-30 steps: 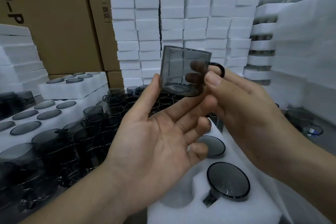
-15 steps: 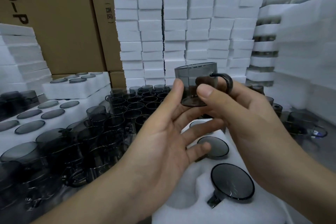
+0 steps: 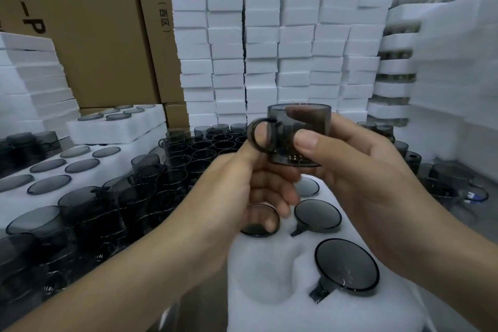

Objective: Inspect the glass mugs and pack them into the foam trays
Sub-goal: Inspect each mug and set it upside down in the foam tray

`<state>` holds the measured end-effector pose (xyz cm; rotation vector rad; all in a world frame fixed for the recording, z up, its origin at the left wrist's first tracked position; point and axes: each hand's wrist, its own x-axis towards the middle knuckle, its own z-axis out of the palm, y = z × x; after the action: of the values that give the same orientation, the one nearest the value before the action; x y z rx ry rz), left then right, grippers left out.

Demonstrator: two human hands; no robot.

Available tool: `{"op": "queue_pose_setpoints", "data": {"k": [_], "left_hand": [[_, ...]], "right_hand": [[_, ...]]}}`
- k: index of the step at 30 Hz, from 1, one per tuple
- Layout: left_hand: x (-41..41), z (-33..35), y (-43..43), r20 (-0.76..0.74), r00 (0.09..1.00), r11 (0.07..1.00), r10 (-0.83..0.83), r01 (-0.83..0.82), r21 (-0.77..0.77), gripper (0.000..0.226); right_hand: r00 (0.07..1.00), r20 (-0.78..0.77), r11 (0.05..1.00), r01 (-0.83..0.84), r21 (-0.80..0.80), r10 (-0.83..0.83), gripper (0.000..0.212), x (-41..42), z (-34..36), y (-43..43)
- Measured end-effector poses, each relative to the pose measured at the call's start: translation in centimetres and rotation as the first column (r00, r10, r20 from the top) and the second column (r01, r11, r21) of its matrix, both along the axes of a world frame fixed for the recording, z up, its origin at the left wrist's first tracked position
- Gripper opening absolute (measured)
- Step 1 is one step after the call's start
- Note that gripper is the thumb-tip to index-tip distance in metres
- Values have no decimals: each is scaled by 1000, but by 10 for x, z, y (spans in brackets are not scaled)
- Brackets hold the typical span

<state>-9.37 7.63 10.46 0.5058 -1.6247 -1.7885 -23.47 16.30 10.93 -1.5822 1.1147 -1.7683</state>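
Note:
A smoky grey glass mug [image 3: 310, 121] is held upright in front of me, its round handle pointing left. My left hand [image 3: 242, 186] pinches the handle with thumb and forefinger. My right hand [image 3: 358, 170] grips the mug's body, thumb on the near wall and fingers behind it. Below my hands lies a white foam tray [image 3: 272, 302] with several mugs set upside down in its pockets, among them one at the near right [image 3: 347, 267]. The near-left pocket [image 3: 265, 275] is empty.
A crowd of loose grey mugs [image 3: 167, 175] stands to the left and behind. Filled foam trays [image 3: 113, 127] sit at the left. Stacks of white foam trays [image 3: 269, 43] and cardboard boxes [image 3: 94, 21] form the back wall; more foam [image 3: 458, 56] rises at the right.
The mug has been turned so its handle now points left instead of right. My left hand went from an open palm under the mug to pinching the handle. The mug has come lower.

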Motion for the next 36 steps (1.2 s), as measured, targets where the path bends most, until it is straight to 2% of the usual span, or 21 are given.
{"op": "queue_pose_setpoints", "data": {"k": [2, 4, 7, 10, 14, 18, 20, 24, 28, 30, 32, 33, 36], "left_hand": [[3, 3, -4, -50, 996, 996, 77, -79, -40, 56], [8, 8, -6, -110, 992, 998, 60, -62, -12, 62], [11, 8, -6, -88, 995, 994, 43, -51, -93, 62], [9, 4, -6, -77, 995, 981, 66, -79, -180, 50], [10, 3, -11, -141, 989, 998, 34, -41, -47, 59], [11, 2, -15, -170, 985, 998, 39, -45, -35, 42], [12, 2, -15, -122, 991, 992, -46, 30, -126, 46], [16, 4, -23, 47, 999, 916, -13, 31, -399, 40], [30, 16, -36, 277, 961, 759, -14, 190, -622, 36], [38, 22, -43, 425, 905, 673, -25, 330, -662, 45], [40, 21, -43, 553, 827, 640, -98, 478, -602, 50], [39, 19, -41, 586, 806, 629, -85, 500, -595, 56], [33, 7, -32, 574, 810, 552, 121, 426, -717, 81]], "right_hand": [[996, -12, 996, 88, -27, -88, 46, -5, -3, 2], [967, -44, 967, 246, -63, -249, 54, -7, -7, 1], [904, -124, 912, 402, -82, -410, 65, -2, -10, -2], [901, -153, 913, 394, -102, -406, 68, -2, -13, -2], [958, -106, 960, 254, -114, -266, 53, -8, -13, -3], [895, -211, 917, 366, -159, -394, 55, -8, -17, -3], [875, -270, 914, 365, -179, -402, 56, -8, -18, -3], [945, -267, 975, 146, -166, -187, 52, -15, -17, -4], [960, -233, 976, 116, -184, -158, 34, -27, -26, -9], [956, -215, 969, 162, -185, -201, 35, -33, -28, -12], [945, -233, 968, 198, -155, -231, 32, -37, -31, -15], [937, -254, 969, 212, -130, -239, 30, -39, -33, -16], [911, -320, 965, 252, -71, -261, 24, -41, -39, -18]]}}
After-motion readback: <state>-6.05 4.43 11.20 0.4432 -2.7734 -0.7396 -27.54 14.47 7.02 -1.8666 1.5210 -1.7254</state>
